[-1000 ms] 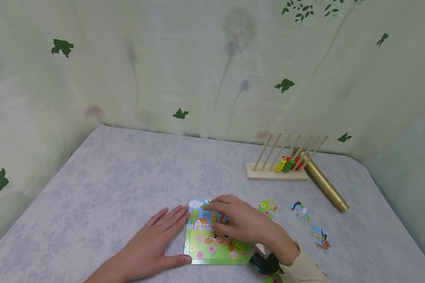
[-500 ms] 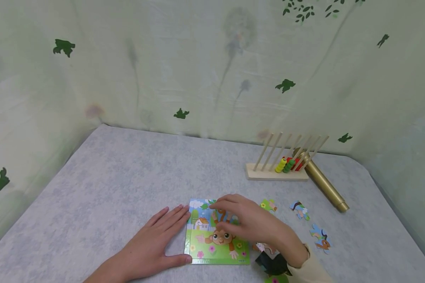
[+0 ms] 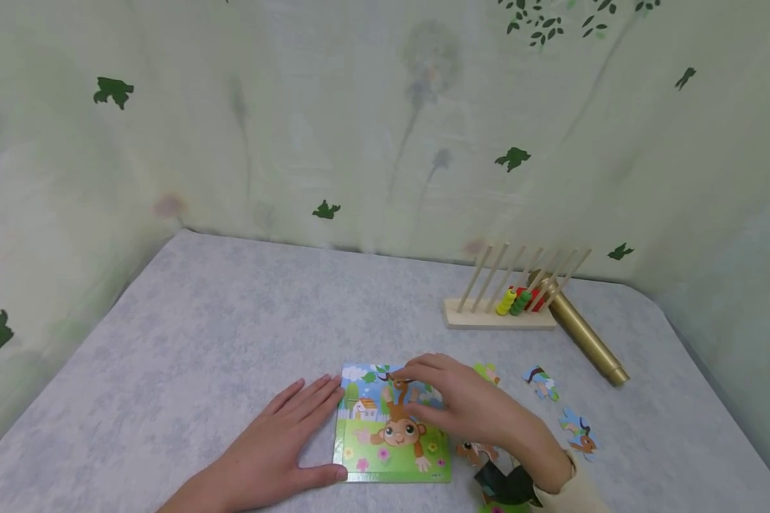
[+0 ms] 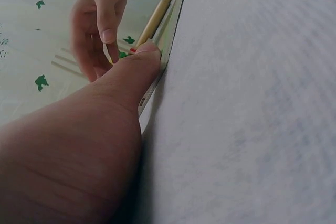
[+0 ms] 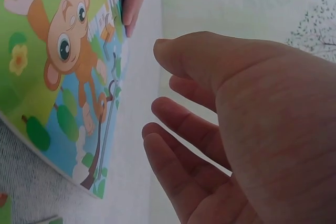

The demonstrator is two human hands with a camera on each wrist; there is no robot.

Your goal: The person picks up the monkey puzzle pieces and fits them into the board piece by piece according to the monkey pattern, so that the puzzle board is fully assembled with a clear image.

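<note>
A: Where is the square, glossy board with the brown monkey picture [image 3: 391, 431] sitting?

B: It's lying flat on the mottled grey tabletop [image 3: 250, 313], between the hands. The left hand [image 3: 282, 434] is resting beside it, fingers extended and thumb spread, touching its left edge.

A: And the right hand [image 3: 467, 402]?

B: It's hovering over the board's right side, holding nothing; thumb and fingers are leaving a fairly wide gap.

A: How far along are things looking?

B: Early, I'd judge. The monkey picture is showing whole, and I'm not making out any seams from fitted pieces, so it's probably printed.

A: What's left, then?

B: Several loose pieces are lying to the right: a blue-and-green jigsaw piece with a dark branch [image 3: 542, 383], a blue jigsaw piece with a brown patch [image 3: 579, 433], and a brown-and-pink jigsaw piece [image 3: 478, 452] near the board's edge. A green jigsaw piece [image 3: 488, 372] is partly hiding behind the right hand.

A: So none are joining up?

B: None that I'm seeing, though the right arm is blocking some.
</note>
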